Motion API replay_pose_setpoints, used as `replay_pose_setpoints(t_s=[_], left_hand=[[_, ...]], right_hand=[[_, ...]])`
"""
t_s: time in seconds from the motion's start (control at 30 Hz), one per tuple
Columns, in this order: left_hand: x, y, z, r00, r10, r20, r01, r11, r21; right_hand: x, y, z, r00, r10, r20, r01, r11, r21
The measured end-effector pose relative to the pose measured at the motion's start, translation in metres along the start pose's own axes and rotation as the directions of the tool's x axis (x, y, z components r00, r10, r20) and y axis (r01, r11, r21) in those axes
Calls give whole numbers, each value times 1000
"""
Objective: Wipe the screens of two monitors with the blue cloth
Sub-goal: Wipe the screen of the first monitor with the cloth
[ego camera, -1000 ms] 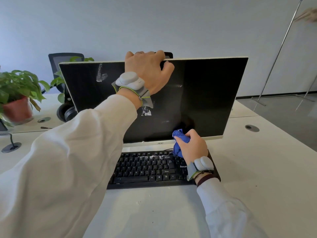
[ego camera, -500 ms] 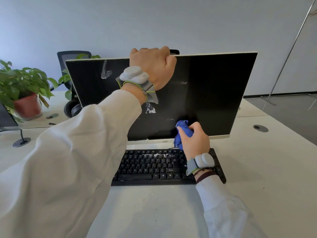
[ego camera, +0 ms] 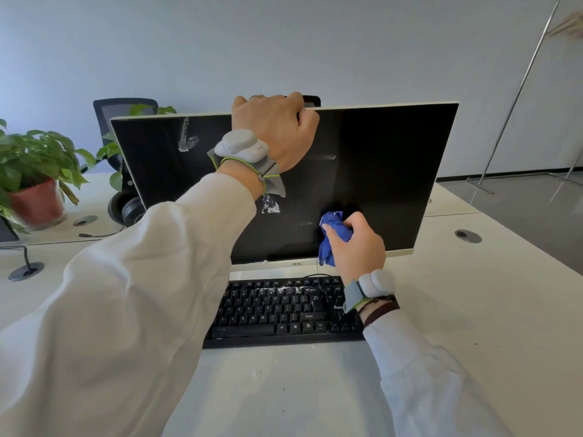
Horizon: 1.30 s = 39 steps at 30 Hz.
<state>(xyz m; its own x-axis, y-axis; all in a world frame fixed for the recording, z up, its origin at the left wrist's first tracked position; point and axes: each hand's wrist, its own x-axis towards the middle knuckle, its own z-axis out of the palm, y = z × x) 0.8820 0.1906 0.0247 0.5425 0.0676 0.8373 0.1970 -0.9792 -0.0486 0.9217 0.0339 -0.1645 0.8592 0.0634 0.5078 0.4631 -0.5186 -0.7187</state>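
Observation:
A monitor [ego camera: 394, 171] with a dark screen and white frame stands on the desk in front of me. White smears mark the screen at the upper left [ego camera: 186, 137] and near the middle [ego camera: 270, 205]. My left hand [ego camera: 271, 127] grips the monitor's top edge, fingers curled over it. My right hand [ego camera: 358, 244] holds a bunched blue cloth [ego camera: 332, 234] against the lower middle of the screen. Only one monitor is in view.
A black keyboard [ego camera: 277, 310] with white dust on its top rows lies below the monitor. A potted plant [ego camera: 34, 181] stands at the left, with headphones [ego camera: 126, 209] and an office chair [ego camera: 123, 105] behind. The white desk [ego camera: 473, 310] stretches right; a metal stand [ego camera: 517, 93] rises beyond.
My right hand has moved the blue cloth slightly up the screen from the bottom bezel. My left hand has kept its grip on the top edge.

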Motion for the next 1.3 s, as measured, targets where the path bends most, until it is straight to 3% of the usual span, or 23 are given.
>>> replay_pose_setpoints(t_s=[0.27, 0.6, 0.9, 1.1, 1.3], left_hand=[[1, 3, -2, 999, 27, 27, -27, 1000, 10], [1, -1, -4, 997, 45, 61, -46, 999, 3], [-1, 0, -7, 996, 51, 74, -51, 999, -3], [0, -2, -6, 996, 49, 80, -49, 999, -4], [0, -1, -5, 996, 52, 73, -52, 999, -5]], right_hand=[[-27, 26, 13, 993, 45, 113, -31, 992, -125], [9, -9, -4, 997, -71, 9, 71, 996, -62], [-20, 21, 5, 978, -86, 189, 125, 971, -206], [22, -28, -21, 985, -171, -8, 169, 978, -121], [18, -21, -15, 982, -187, 1, 185, 976, -115]])
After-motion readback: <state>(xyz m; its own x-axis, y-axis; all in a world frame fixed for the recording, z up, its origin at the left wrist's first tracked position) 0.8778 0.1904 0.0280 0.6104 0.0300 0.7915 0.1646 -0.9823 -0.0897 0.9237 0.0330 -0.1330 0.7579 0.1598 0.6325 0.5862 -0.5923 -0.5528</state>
